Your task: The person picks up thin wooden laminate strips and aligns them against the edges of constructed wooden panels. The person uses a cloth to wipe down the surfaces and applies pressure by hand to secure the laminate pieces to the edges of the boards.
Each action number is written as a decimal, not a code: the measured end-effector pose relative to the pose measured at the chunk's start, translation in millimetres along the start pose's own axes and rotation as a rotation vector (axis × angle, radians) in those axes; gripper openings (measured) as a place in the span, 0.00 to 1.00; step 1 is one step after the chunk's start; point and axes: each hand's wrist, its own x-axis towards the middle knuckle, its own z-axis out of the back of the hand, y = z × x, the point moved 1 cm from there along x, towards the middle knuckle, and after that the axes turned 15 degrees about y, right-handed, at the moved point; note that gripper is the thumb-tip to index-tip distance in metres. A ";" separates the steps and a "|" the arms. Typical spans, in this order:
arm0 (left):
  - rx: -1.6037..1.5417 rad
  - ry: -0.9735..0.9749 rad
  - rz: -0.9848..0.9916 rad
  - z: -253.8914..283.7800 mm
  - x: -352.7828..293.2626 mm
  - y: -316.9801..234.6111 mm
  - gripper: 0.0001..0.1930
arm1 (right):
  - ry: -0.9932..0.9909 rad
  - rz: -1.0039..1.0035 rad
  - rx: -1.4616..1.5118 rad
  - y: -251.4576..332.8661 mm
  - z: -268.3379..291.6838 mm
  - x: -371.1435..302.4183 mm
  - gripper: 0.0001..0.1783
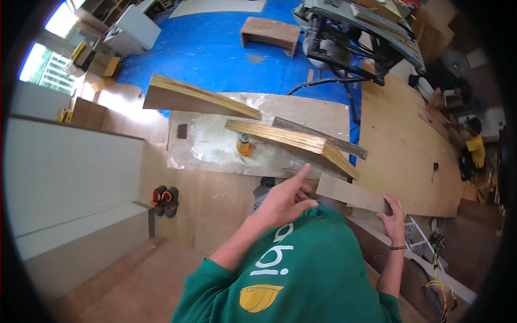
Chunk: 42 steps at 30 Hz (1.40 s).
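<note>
By the table's (323, 110) near right corner: right hand (395, 218) grasping flat pale-tan wooden strip (350, 192) at its right end; left hand (285, 202) empty, index extended. Risk: one-ended hold could let strip tip.

Strip (350, 192) held at right end; plywood piece (280, 138) beyond it.
Strip: flat, narrow, light brown, straight-edged, slanting down to the right, its right end between thumb and fingers of the right hand (394, 216). Plywood: thick, pale layered edges facing up, meeting at a corner near the strip's left end; brown face below.
</note>
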 end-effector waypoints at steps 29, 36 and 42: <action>0.867 -0.281 0.255 22.1 87.1 -15.0 0.48 | -0.108 -0.287 0.426 -172.4 -20.3 38.2 0.32; 0.750 -0.376 0.346 21.3 74.3 -0.6 0.45 | 0.053 -0.236 0.688 -179.1 3.4 78.9 0.31; 0.495 -0.484 0.267 21.8 66.1 10.1 0.41 | 0.361 -0.050 1.591 -172.2 14.5 118.5 0.37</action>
